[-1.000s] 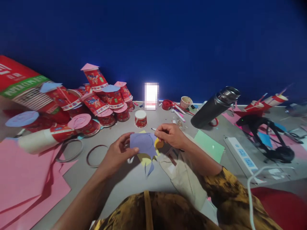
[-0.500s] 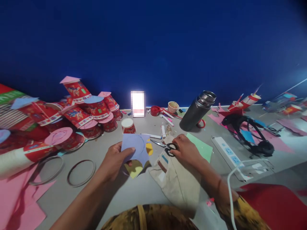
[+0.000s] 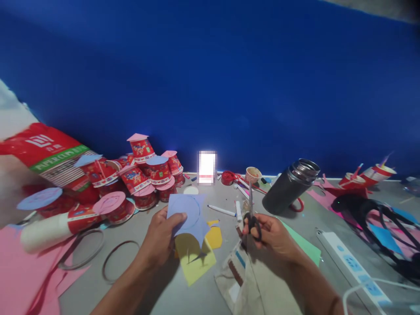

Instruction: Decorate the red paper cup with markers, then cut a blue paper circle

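Observation:
My left hand (image 3: 160, 238) pinches a light purple paper sheet (image 3: 188, 214) with a circle drawn on it, lifted a little above the grey table (image 3: 147, 280). My right hand (image 3: 274, 236) grips black-handled scissors (image 3: 251, 214) upright, blades pointing up, to the right of the sheet. Yellow paper scraps (image 3: 197, 258) lie on the table under the purple sheet. A beige cloth bag (image 3: 249, 280) lies below my right hand.
Red paper cups (image 3: 144, 175) topped with paper discs pile up at the left, with pink paper (image 3: 22, 267) and two rings (image 3: 116, 260). A black flask (image 3: 288, 188), markers (image 3: 223, 211), green paper (image 3: 305, 247), a white power strip (image 3: 351, 267) and black cables (image 3: 377, 214) lie right.
My right hand has let go of the pen, reached to the scissors on the bag and lifted them upright. The left hand keeps the purple sheet raised.

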